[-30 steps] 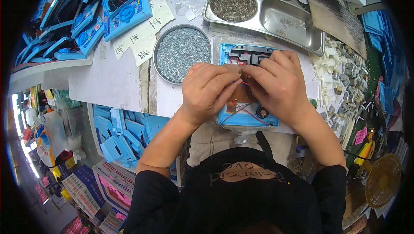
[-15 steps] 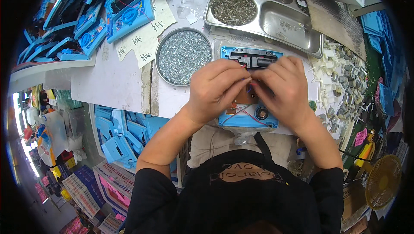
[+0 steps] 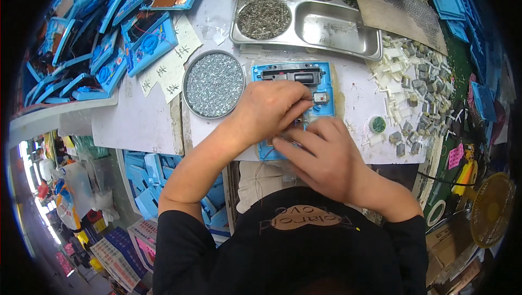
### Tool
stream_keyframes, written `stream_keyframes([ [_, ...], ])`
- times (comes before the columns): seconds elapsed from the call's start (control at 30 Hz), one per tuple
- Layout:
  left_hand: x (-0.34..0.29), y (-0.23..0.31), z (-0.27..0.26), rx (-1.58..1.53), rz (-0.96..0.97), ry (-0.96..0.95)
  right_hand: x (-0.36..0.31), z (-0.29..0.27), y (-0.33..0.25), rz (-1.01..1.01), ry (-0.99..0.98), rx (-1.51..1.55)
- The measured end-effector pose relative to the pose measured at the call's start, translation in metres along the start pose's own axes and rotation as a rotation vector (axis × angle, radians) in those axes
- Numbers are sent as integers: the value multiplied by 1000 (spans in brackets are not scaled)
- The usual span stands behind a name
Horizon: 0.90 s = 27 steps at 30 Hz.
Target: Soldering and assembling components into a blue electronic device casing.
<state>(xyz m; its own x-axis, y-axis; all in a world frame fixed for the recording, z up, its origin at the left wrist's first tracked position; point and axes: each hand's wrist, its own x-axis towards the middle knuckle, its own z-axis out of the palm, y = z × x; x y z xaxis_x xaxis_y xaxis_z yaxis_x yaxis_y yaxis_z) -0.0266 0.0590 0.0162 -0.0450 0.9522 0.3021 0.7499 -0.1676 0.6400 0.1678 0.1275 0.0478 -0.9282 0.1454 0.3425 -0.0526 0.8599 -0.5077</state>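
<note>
A blue plastic casing [image 3: 325,75] lies open in front of me, with a black part [image 3: 305,78] across its far end. A small grey metal block [image 3: 321,98] sits at its right side. My left hand [image 3: 272,109] is over the casing's left half, thumb and index fingertips pinched together beside that block; whatever is between them is too small to make out. Nearer to me, my right hand [image 3: 329,159] reaches across the casing's near right part, fingers stretched out and apart. Both hands hide most of the casing's inside, and thin wires [image 3: 265,159] show at its near left edge.
A round tin of screws [image 3: 214,84] stands left of the casing. Behind lies a metal compartment tray [image 3: 304,47] with small metal parts. White plastic pieces and grey blocks [image 3: 418,85] are heaped right, near a green round item [image 3: 377,125]. Blue casings [image 3: 149,45] pile up far left.
My right hand has come away from the left fingertips, toward me, and its fingers have spread. My left fingertips are now beside the grey block. The whole view has shifted a little.
</note>
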Motion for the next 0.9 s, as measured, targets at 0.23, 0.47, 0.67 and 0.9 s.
stream_keyframes([
  [0.23, -5, 15, 19, 73, -40, 164, -152, -89, 73, 912, 817, 112],
  [0.47, -3, 20, 22, 165, 15, 175, -253, -147, 142, 949, 1441, 543],
  [0.67, 5, 25, 16, 343, 84, 166, -288, -177, 194, 828, 1560, 214],
  [0.9, 12, 26, 15, 388, 50, 119, -296, -191, 122, 827, 1567, 85],
])
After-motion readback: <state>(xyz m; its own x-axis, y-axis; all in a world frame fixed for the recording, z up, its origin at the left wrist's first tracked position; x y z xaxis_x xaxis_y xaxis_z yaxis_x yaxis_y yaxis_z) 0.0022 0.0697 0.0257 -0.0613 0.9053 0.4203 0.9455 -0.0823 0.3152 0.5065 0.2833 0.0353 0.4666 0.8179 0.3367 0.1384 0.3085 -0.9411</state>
